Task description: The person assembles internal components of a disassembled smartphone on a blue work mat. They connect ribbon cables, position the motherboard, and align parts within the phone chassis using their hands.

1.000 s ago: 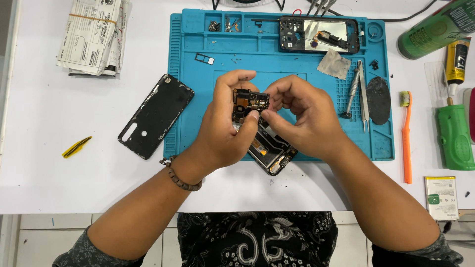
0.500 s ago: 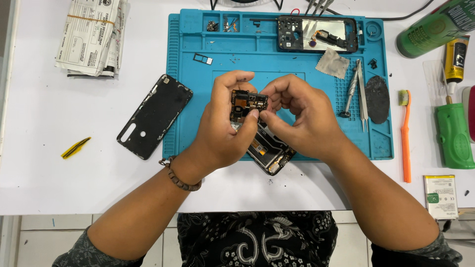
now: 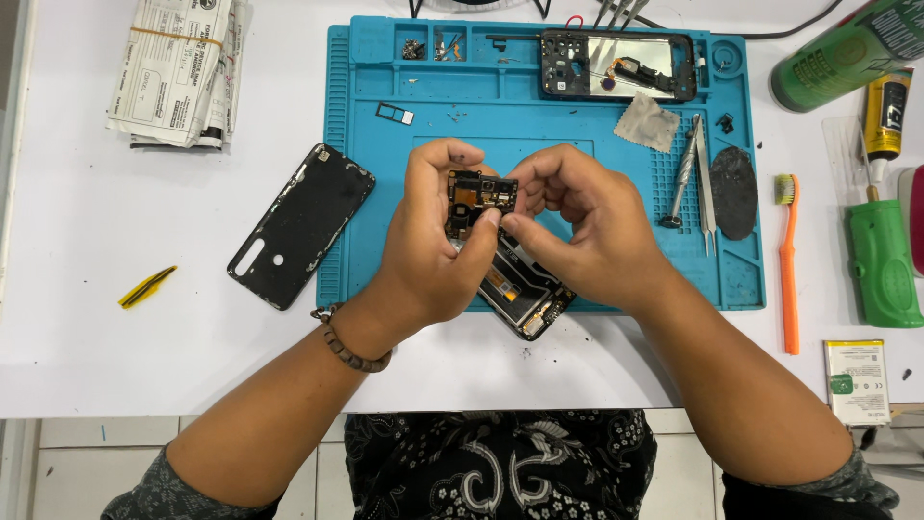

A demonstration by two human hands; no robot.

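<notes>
I'm pinching a small black circuit board between both hands: left hand is clamped on its left edge and underside, right hand is gripping the right edge with fingertips. I'm holding it up above the opened phone body, which is lying at the front edge of the blue repair mat on the white table. Judging by the grip, doing this well means holding the board by its edges only, keeping fingers off the components, and not tugging any flex that may be attached; can't tell if one is. Mat's top compartments are holding small screws and bits; a SIM tray is sitting loose just below them. A phone frame is lying at the mat's top right, grey cloth below it, screwdriver and tweezers near it. Black back cover is overlapping the mat's left edge. Orange toothbrush is lying right of the mat.
</notes>
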